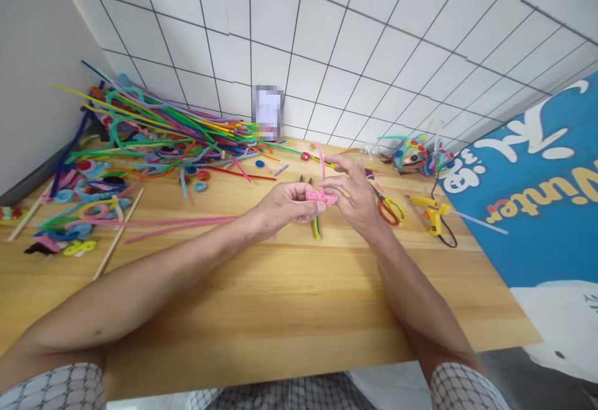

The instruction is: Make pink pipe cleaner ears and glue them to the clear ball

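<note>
Both my hands meet above the middle of the wooden table (280, 298). My left hand (284, 205) is closed, pinching the coiled end of a pink pipe cleaner (321, 195). My right hand (352, 195) pinches the same pink pipe cleaner from the right, its free end sticking up past the fingers. Under my hands lies a pair of pliers with green-yellow handles (317, 226), mostly hidden.
A big heap of coloured pipe cleaners (159, 129) fills the back left. Long pink ones (177, 224) and wooden sticks (118, 234) lie left. Red-and-yellow scissors (389, 207), a yellow glue gun (432, 212) and finished craft figures (415, 154) are at the right. A blue poster (542, 185) borders the table.
</note>
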### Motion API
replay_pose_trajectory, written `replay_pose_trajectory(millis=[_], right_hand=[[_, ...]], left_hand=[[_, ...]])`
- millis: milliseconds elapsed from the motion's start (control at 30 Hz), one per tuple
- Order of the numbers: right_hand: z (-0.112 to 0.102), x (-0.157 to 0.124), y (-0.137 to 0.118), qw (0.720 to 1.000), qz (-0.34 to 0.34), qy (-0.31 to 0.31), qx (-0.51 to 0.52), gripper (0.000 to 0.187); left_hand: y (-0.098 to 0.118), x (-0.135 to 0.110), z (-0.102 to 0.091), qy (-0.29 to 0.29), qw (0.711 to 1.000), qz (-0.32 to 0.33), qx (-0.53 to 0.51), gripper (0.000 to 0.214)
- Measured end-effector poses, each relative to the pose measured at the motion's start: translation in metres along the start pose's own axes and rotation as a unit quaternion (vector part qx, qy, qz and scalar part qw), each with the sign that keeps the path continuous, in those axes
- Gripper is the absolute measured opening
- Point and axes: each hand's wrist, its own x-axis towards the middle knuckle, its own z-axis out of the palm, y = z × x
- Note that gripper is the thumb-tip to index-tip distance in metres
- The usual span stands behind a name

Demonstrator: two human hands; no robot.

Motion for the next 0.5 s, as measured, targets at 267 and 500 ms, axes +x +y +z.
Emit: replay_pose_trajectory(millis=[267, 500], right_hand=[[0.000, 0.002, -0.009, 0.992, 0.067, 0.030, 0.101, 0.011], [0.007, 0.004, -0.020, 0.980, 0.097, 0.073, 0.157, 0.008]], left_hand=[[0.009, -0.003, 0.003, 0.057, 0.998, 0.024, 0.017, 0.037], [0.015, -0.003, 0.005, 0.089, 0.995, 0.037, 0.009, 0.043]])
